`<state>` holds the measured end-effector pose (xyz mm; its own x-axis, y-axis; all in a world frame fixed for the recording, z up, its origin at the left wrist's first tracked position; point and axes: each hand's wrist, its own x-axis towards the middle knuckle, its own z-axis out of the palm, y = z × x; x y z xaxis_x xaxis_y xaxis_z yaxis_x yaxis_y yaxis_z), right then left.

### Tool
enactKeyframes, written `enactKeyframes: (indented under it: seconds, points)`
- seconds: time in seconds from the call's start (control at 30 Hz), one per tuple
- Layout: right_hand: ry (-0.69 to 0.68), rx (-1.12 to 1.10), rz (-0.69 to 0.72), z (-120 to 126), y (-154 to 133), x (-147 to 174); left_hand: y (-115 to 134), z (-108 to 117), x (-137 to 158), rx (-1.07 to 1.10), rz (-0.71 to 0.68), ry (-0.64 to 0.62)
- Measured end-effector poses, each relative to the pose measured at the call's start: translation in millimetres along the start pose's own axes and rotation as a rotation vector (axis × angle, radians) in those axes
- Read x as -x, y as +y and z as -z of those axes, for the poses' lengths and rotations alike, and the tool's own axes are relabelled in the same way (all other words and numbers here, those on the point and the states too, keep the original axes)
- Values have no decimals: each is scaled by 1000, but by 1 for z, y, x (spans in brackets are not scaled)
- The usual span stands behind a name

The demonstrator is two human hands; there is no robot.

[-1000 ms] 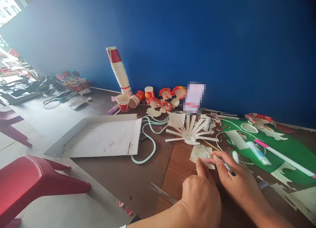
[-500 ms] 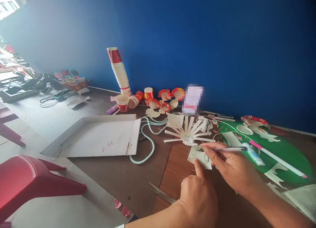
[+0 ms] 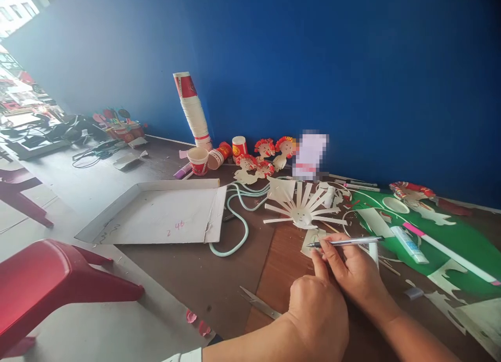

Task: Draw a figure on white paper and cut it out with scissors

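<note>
My right hand is closed around a slim pen, its dark tip pointing left over a small piece of paper with dark line marks. My left hand has its index finger stretched to the paper's near edge, pressing there, while the other fingers are curled. The hands meet and cover much of the sheet. Just beyond it sits a cut paper cup with strips splayed outward and a small face drawn on its base. Scissors lie left of my left hand, partly hidden by it.
A shallow white box lid and a pale green cord are on the left. Behind stand a tall cup stack and red-fringed paper figures. A glue stick, pink-capped marker and scraps lie right. A red stool stands lower left.
My right hand has shifted slightly down and left, close against my left index finger. The pen lies at a new angle, its tip lower and further left. The whole view has shifted a little.
</note>
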<state>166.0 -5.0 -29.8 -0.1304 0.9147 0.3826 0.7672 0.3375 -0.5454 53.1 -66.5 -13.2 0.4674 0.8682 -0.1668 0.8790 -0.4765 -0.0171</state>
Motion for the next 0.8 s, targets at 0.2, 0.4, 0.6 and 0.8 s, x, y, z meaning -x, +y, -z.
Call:
enactKeyframes:
  seconds: [0.2,0.4,0.6,0.8]
  points:
    - [-2,9,-37,-3,5,1,1,-3,-1,-27,26,36]
    - [16,92,3,-8,10,1,0,-2,0,-22,6,25]
    - [-18,53,16,-9,12,2,1,-4,-1,-29,13,32]
    - [-39,60,7,-9,12,2,0,-4,-1,-31,13,26]
